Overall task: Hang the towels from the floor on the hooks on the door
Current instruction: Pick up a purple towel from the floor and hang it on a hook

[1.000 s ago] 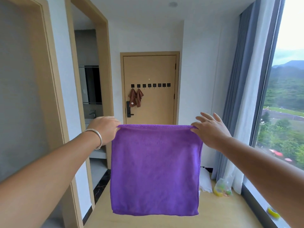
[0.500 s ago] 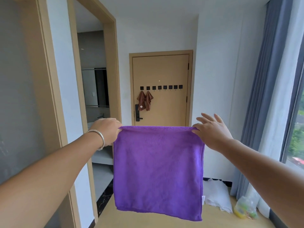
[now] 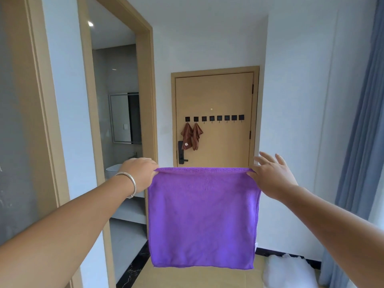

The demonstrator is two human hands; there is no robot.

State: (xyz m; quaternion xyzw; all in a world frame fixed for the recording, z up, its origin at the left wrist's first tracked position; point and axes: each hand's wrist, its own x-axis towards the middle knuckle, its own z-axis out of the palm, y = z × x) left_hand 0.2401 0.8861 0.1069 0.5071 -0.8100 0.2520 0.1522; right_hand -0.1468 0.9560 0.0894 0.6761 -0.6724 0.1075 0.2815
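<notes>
A purple towel hangs flat and spread out in front of me, held by its two top corners. My left hand, with a silver bangle on the wrist, pinches the left corner. My right hand pinches the right corner with thumb and forefinger, its other fingers splayed. Straight ahead stands the tan door with a row of several black hooks. Two brown towels hang from the two leftmost hooks; the other hooks are bare.
An open doorway to a bathroom with mirror and sink is on the left. A white bag lies on the floor at the right wall. Blue curtains hang at the far right. A black door handle sits below the brown towels.
The view has swung left and closer to the door; the window has left the frame. Both hands still hold the purple towel spread in the same way.
</notes>
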